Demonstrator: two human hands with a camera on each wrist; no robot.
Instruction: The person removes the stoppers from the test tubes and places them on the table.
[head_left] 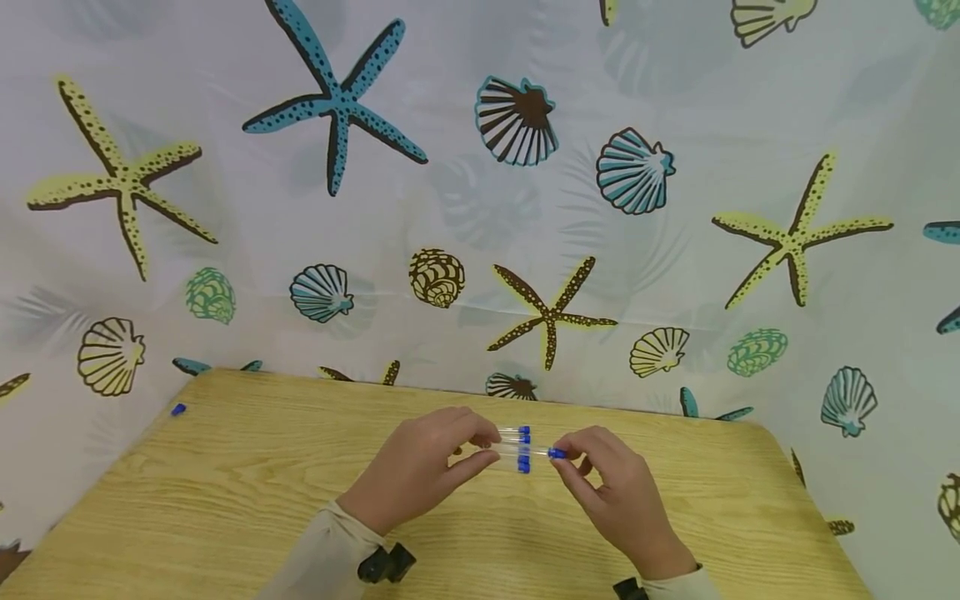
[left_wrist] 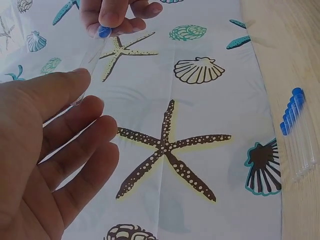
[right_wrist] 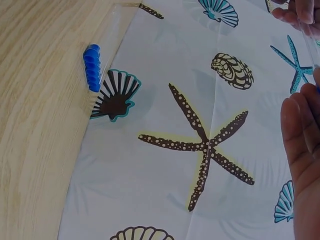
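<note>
Pinched at both ends, a slim clear tube (head_left: 539, 452) spans the two hands in the head view: the left hand (head_left: 423, 467) holds its clear end between thumb and fingers, and the right hand (head_left: 618, 496) grips the blue cap (head_left: 557, 453) at the other end. The tube lies nearly level across the view, caps of a row of capped tubes (head_left: 523, 467) showing just behind it on the wood-grain table (head_left: 225, 492). This view alone shows a small blue piece (head_left: 177, 409) at the table's far left corner, and two sleeves (head_left: 318, 554) with black wrist mounts (head_left: 387, 564). Shell-and-starfish cloth (head_left: 450, 208) hangs behind.

The left wrist view shows the tube's see-through wall, slanting up from the left thumb and index finger to the round, bright-blue top of the cap under the right fingertips; the other left fingers are loosely bent. Whether the cap is fully seated cannot be told. The row appears unobstructed here, side by side, at least five capped tubes, overlapping too much for an exact count.

In the right wrist view, the row's caps form a tight blue stack. Both hands are cut off at the right edge, with only slivers of the one held tube and its one cap visible, so the right grip cannot be judged there.
</note>
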